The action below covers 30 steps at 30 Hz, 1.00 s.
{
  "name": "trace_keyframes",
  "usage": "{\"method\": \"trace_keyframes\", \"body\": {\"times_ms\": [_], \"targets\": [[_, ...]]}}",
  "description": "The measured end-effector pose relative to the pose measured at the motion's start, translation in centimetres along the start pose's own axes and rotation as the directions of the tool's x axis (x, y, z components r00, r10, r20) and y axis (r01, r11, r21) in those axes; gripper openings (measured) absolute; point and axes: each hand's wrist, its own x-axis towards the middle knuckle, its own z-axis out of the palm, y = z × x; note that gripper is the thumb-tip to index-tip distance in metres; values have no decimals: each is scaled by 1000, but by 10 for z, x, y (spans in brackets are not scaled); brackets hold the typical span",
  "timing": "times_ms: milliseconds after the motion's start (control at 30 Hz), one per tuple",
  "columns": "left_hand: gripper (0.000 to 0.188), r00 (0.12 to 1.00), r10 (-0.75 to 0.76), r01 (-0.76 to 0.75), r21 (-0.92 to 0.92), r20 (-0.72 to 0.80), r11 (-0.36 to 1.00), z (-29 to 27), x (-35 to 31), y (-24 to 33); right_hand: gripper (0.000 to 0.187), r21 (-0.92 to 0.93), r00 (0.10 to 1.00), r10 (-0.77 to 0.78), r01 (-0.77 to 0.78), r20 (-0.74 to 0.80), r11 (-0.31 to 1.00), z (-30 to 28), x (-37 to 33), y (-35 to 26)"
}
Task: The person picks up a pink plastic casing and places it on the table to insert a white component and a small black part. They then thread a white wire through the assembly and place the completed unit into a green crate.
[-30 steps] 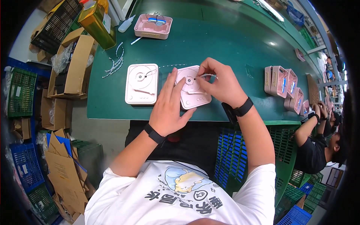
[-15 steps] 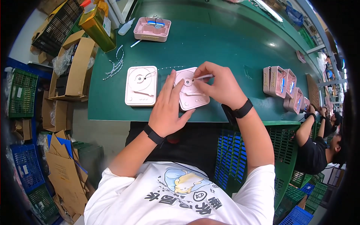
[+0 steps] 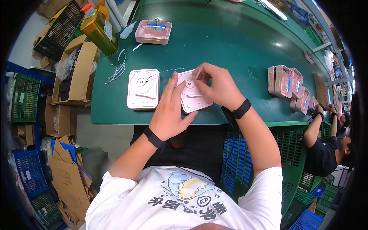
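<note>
A pale pink casing shaped like a small record player (image 3: 196, 100) lies slightly turned on the green table in front of me. My left hand (image 3: 168, 111) rests on its left side, fingers stretched out and flat, thumb by the lower edge. Between the pinched fingers of my right hand (image 3: 220, 84) is a thin white stick (image 3: 199, 73), standing steeply over the round disc area. Its lower tip is hidden by my fingers. A second, similar casing (image 3: 134, 86) sits to the left of my left hand, with a small dark spot beside its central hub.
Behind them stands an open pink housing (image 3: 152, 40) with wires and a blue part. White strips (image 3: 117, 73), a squeeze bottle (image 3: 127, 30) and a yellow-green metal can (image 3: 100, 34) are at left. More pink housings (image 3: 281, 81) stand at right, near another person (image 3: 324, 147).
The white stick has swung from lying nearly level, pointing right, to nearly upright in my right fingers. My left hand stays on the casing.
</note>
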Motion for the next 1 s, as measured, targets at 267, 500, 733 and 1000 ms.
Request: {"method": "trace_keyframes", "body": {"times_ms": [267,500,733,1000], "targets": [[78,989,41,-41,3,-144,999,-16,42,5,32,-61,998,-57,54,-40,997,5,-1,-4],[25,993,-94,96,18,-76,995,-25,71,-9,31,-120,989,-146,142,-29,983,5,-1,4],[17,982,-158,173,147,-106,974,-33,63,-8,20,-115,986,-156,149,-55,982,8,1,3],[13,976,-181,201,184,-119,962,-37,63,-8,14,-184,989,-110,91,-95,979,14,-1,0]]}}
